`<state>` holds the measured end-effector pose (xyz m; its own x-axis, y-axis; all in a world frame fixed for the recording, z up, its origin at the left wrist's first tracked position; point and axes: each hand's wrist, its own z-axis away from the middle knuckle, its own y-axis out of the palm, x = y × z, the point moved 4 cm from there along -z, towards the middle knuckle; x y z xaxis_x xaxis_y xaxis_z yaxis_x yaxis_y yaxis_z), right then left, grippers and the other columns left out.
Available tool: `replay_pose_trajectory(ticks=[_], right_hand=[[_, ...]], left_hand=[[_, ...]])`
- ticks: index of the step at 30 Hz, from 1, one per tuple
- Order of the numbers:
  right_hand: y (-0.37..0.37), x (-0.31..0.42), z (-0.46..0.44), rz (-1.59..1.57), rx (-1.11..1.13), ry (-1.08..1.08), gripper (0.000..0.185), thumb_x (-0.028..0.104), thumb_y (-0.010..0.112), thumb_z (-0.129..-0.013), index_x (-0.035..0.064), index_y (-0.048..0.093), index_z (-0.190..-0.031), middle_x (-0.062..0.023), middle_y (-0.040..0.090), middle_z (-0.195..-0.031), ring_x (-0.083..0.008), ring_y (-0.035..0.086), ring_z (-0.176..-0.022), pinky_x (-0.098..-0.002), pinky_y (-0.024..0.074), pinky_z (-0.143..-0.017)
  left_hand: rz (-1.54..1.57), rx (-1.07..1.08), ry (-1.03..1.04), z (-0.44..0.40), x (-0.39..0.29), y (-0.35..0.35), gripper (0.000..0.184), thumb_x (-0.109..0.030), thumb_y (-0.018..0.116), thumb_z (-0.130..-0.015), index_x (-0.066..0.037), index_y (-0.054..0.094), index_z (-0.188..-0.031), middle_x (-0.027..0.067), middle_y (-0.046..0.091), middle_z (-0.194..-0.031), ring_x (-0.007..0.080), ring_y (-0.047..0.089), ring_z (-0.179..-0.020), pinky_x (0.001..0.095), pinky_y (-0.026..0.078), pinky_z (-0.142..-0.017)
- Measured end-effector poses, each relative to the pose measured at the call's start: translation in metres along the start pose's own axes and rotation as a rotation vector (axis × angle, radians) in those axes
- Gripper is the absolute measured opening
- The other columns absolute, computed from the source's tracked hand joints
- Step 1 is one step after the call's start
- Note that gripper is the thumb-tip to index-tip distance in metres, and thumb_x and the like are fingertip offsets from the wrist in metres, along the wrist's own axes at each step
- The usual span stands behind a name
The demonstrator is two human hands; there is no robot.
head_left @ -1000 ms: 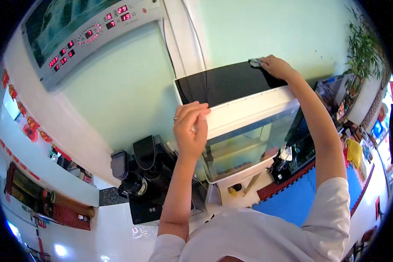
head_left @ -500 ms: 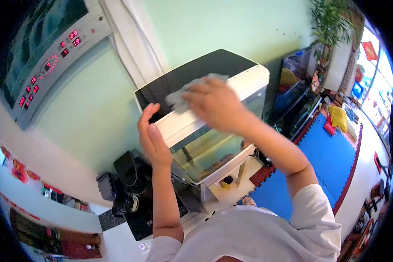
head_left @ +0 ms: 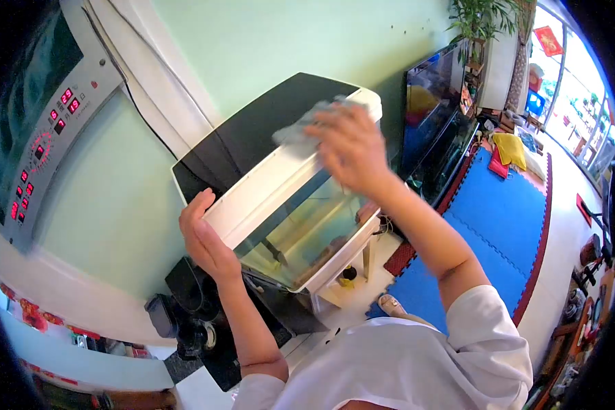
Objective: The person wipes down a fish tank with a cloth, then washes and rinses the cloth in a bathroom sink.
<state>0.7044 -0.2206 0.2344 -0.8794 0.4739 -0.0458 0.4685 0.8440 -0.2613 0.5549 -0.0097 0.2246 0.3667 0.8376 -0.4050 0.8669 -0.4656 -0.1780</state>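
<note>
A gray cloth [head_left: 297,132] is held by the right hand [head_left: 352,143], whose blurred fingers are bent down over the cloth's right part; how tightly it is gripped cannot be told. The cloth is spread across the front edge of a fish tank's lid, with both the black top panel [head_left: 253,126] and the white rim [head_left: 270,186] partly covered by it toward the lid's right end. The left hand [head_left: 208,236] is held open and without any object, its palm turned toward the lid's near left corner and its fingertips brought to the edge of the black panel. Below the rim, cloudy greenish water is seen through the glass of the fish tank [head_left: 301,232], which is supported on a pale stand [head_left: 368,261]. Beneath the left forearm, black appliances [head_left: 191,290] are grouped beside the tank. On the wall to the left, a framed panel with red digits [head_left: 44,154] is mounted. To the right, a television [head_left: 424,109] is seen near a leafy plant [head_left: 482,20], and the floor is covered by a blue mat [head_left: 492,225], on whose far end a yellow cloth [head_left: 509,150] is laid.
</note>
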Motion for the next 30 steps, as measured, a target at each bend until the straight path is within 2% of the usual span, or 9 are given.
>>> replay_pose_trajectory(ticks=[3, 5, 9, 14, 17, 24, 26, 28, 30], right_hand=[[-0.005, -0.056, 0.013, 0.083, -0.092, 0.112, 0.025, 0.013, 0.056, -0.077, 0.0141, 0.067, -0.099, -0.0076, 0.062, -0.108, -0.0304, 0.054, -0.104, -0.0421, 0.0419, -0.092], [-0.001, -0.086, 0.028, -0.076, -0.189, 0.26, 0.025, 0.014, 0.049, -0.086, 0.0074, 0.065, -0.105, -0.0134, 0.058, -0.116, -0.0311, 0.052, -0.109, -0.0393, 0.0386, -0.096], [0.018, -0.079, 0.056, -0.158, -0.43, 0.417, 0.03, 0.018, 0.044, -0.094, 0.0016, 0.059, -0.115, -0.0185, 0.047, -0.13, -0.0289, 0.046, -0.118, -0.036, 0.0324, -0.101], [0.028, -0.046, 0.071, -0.266, -0.598, 0.501, 0.024, 0.01, 0.053, -0.088, 0.0012, 0.06, -0.109, -0.0185, 0.047, -0.13, -0.0323, 0.045, -0.119, -0.0383, 0.033, -0.101], [0.025, -0.051, 0.073, -0.165, -0.564, 0.495, 0.021, 0.011, 0.055, -0.085, 0.0008, 0.062, -0.103, -0.0182, 0.05, -0.124, -0.0313, 0.047, -0.113, -0.0376, 0.0371, -0.096], [0.022, -0.039, 0.069, -0.2, -0.534, 0.556, 0.02, 0.007, 0.056, -0.081, 0.0014, 0.063, -0.1, -0.0165, 0.048, -0.117, -0.0284, 0.048, -0.105, -0.0343, 0.0388, -0.091], [0.025, -0.021, 0.066, -0.169, -0.529, 0.494, 0.021, 0.006, 0.056, -0.079, 0.0014, 0.063, -0.098, -0.0169, 0.047, -0.116, -0.029, 0.047, -0.104, -0.0352, 0.0381, -0.091], [0.029, 0.006, 0.065, -0.165, -0.469, 0.422, 0.021, 0.005, 0.057, -0.076, 0.0016, 0.064, -0.095, -0.0175, 0.047, -0.116, -0.0306, 0.046, -0.105, -0.0372, 0.0364, -0.093], [0.033, 0.031, 0.062, -0.281, -0.441, 0.447, 0.022, 0.005, 0.058, -0.073, 0.0022, 0.064, -0.094, -0.0177, 0.047, -0.117, -0.0321, 0.043, -0.109, -0.0381, 0.0342, -0.095]], left_hand=[[-0.042, -0.024, 0.028, 0.0, 0.002, 0.0, 0.046, -0.032, 0.027, -0.099, -0.001, 0.061, -0.095, 0.0143, 0.063, -0.099, 0.0297, 0.055, -0.101, 0.0395, 0.039, -0.091], [-0.016, -0.019, 0.05, -0.001, -0.001, 0.001, 0.044, -0.03, 0.027, -0.099, -0.003, 0.061, -0.092, 0.0142, 0.063, -0.098, 0.0302, 0.055, -0.101, 0.0395, 0.039, -0.091], [-0.051, -0.023, 0.068, -0.001, 0.002, 0.002, 0.042, -0.029, 0.028, -0.099, -0.003, 0.061, -0.091, 0.0136, 0.064, -0.098, 0.0296, 0.056, -0.101, 0.0392, 0.039, -0.091], [-0.048, -0.014, 0.058, -0.001, 0.0, 0.0, 0.041, -0.027, 0.03, -0.098, -0.003, 0.061, -0.09, 0.0126, 0.064, -0.099, 0.0288, 0.056, -0.101, 0.039, 0.039, -0.092], [-0.066, 0.041, 0.041, 0.0, 0.004, 0.0, 0.052, -0.041, 0.024, -0.098, -0.004, 0.061, -0.091, 0.0144, 0.061, -0.105, 0.0295, 0.054, -0.107, 0.0395, 0.037, -0.097], [0.019, 0.015, -0.009, 0.0, 0.006, 0.001, 0.059, -0.045, 0.019, -0.098, -0.003, 0.06, -0.092, 0.0158, 0.061, -0.104, 0.0298, 0.053, -0.107, 0.0398, 0.037, -0.096], [0.106, -0.036, 0.026, -0.001, 0.008, 0.001, 0.053, -0.035, 0.02, -0.098, -0.004, 0.062, -0.089, 0.0133, 0.064, -0.097, 0.0293, 0.055, -0.1, 0.0397, 0.036, -0.094], [0.103, -0.041, 0.018, 0.0, 0.008, 0.0, 0.053, -0.035, 0.02, -0.097, -0.004, 0.062, -0.089, 0.0132, 0.064, -0.096, 0.0291, 0.054, -0.1, 0.0396, 0.035, -0.094], [0.099, 0.024, -0.015, 0.0, 0.01, -0.001, 0.064, -0.045, 0.016, -0.096, -0.001, 0.062, -0.092, 0.0166, 0.06, -0.103, 0.0286, 0.053, -0.106, 0.0393, 0.036, -0.096]])
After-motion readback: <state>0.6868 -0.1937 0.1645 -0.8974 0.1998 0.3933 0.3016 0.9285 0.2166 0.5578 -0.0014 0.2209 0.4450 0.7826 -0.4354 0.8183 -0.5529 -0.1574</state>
